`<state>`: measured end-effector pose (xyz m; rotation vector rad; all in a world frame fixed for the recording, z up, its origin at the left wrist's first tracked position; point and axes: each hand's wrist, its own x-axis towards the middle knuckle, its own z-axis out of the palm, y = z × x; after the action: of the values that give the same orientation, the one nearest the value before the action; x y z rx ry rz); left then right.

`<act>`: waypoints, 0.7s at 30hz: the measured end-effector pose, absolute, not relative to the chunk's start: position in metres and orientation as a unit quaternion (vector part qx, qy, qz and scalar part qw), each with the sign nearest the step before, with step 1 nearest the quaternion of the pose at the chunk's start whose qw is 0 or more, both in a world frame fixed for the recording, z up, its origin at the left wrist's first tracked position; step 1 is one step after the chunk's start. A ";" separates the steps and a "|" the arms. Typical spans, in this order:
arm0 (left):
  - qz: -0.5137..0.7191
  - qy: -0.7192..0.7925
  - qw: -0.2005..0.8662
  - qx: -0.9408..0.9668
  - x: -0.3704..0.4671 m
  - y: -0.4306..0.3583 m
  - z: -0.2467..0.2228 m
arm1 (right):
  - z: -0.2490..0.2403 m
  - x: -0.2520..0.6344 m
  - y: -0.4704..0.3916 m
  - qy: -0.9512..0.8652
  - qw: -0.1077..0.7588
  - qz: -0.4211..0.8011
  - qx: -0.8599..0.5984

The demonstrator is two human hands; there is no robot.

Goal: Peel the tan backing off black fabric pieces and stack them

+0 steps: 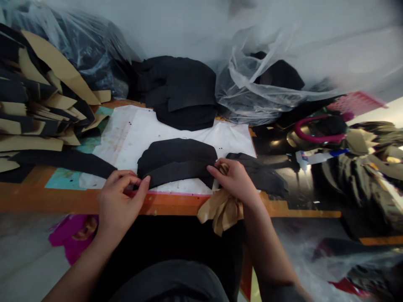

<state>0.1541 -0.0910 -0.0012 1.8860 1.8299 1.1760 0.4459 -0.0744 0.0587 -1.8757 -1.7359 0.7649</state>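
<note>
A curved black strip (181, 171), apparently fabric or foam, lies along the lower part of a larger black panel (179, 149) on a white sheet (129, 130). At the strip's left end, my left hand (118, 205) is closed, thumb and forefinger pinching its edge. My right hand (236, 180) has its thumb and forefinger at the strip's right end. Crumpled brown paper strips (220, 212) are gripped in that same hand and hang over the table edge. Just right of it lie more dark pieces (260, 174).
Black and tan cut pieces (40, 96) are heaped at left. A black stack (185, 84) stands behind, beside a clear plastic bag (245, 84). Rightward are a white bottle (315, 157), a magenta-handled object (321, 130) and further piled pieces (349, 176). The orange table edge (63, 182) runs in front.
</note>
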 end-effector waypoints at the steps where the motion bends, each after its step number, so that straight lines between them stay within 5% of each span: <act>1: 0.401 0.632 0.128 0.651 0.155 -0.091 -0.002 | 0.057 0.445 -0.071 -0.636 0.219 0.274 -0.687; 21: 0.359 0.643 0.091 0.670 0.159 -0.092 -0.005 | 0.047 0.444 -0.062 -0.671 0.122 0.212 -0.700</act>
<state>0.1592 -0.0923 -0.0049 1.9915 1.9100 1.0681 0.4440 -0.0624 0.0466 -2.0436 -1.9579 0.6178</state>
